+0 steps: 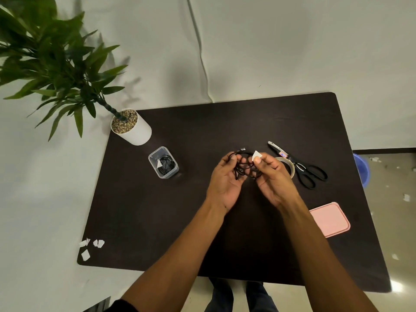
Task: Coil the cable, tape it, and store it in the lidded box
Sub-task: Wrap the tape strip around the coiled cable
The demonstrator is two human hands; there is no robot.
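Head view: cable (244,164) gripped mid-worktop (202,221) by left hand (225,181), tape piece (256,156) pinched by right hand (273,179).
Bare surface is seen around both; tape roll (290,167) is partly hidden.

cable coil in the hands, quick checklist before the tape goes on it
1. Black cable coil gathered in loops: ok, held above the table by the left hand.
2. Tape piece ready: ok, pinched at the right hand fingertips.
3. Loose cable ends tucked in: cannot tell.
4. Clear box open: ok, though it already holds a taped cable.
5. Pink lid within reach: ok, on the table by the right forearm.
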